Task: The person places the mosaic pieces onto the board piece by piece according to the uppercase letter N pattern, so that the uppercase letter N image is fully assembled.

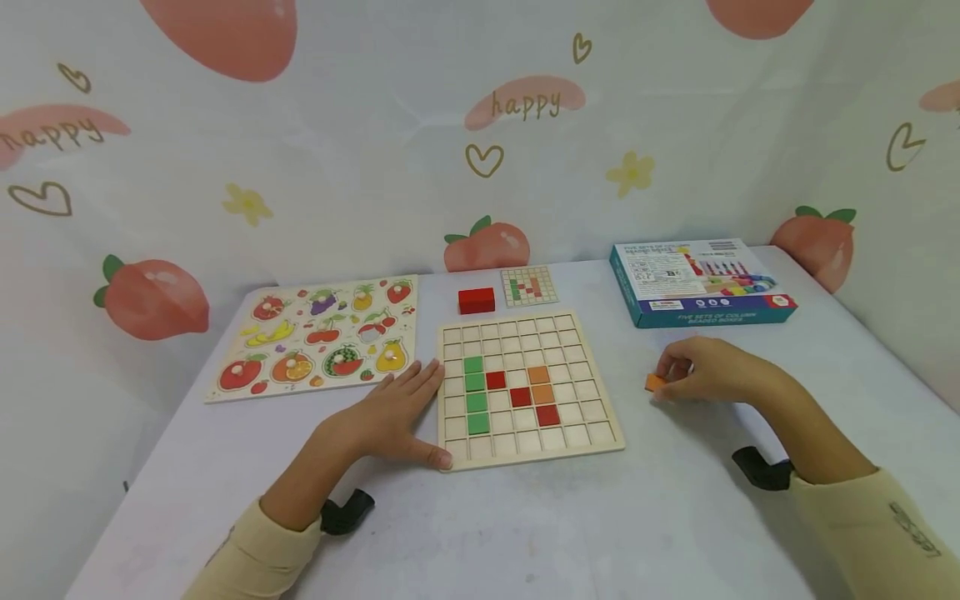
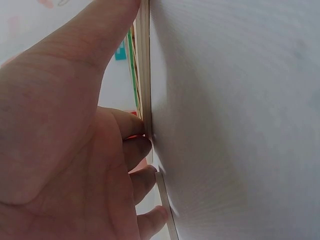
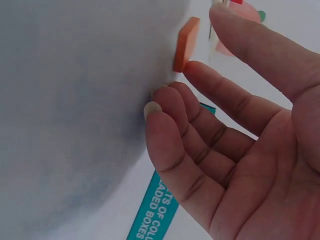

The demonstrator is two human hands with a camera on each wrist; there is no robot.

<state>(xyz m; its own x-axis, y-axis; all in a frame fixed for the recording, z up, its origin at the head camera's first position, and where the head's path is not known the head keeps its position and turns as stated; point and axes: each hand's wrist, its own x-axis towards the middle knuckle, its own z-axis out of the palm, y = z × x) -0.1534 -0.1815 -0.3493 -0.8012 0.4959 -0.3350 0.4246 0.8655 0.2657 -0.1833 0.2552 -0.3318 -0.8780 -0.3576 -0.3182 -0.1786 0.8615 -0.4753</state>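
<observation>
My left hand (image 1: 390,421) lies with fingers spread at the left side of a wooden grid board (image 1: 517,446), its thumb touching the lower left corner. On the board sit several green tiles (image 1: 476,402) in a column, three red tiles (image 1: 521,397) in a diagonal and two orange tiles (image 1: 542,394). To the right, my right hand (image 1: 708,371) is low over the table at a loose orange tile (image 1: 652,382). The right wrist view shows the index fingertip touching that orange tile (image 3: 186,45), the thumb apart from it and the other fingers bent.
Behind the board are a red block (image 1: 476,301) and a small pattern card (image 1: 528,287). A fruit puzzle board (image 1: 352,331) lies at the left, close to the left fingertips. At the back right lies a teal-edged box (image 1: 701,283). A printed cloth (image 1: 375,167) hangs behind the table.
</observation>
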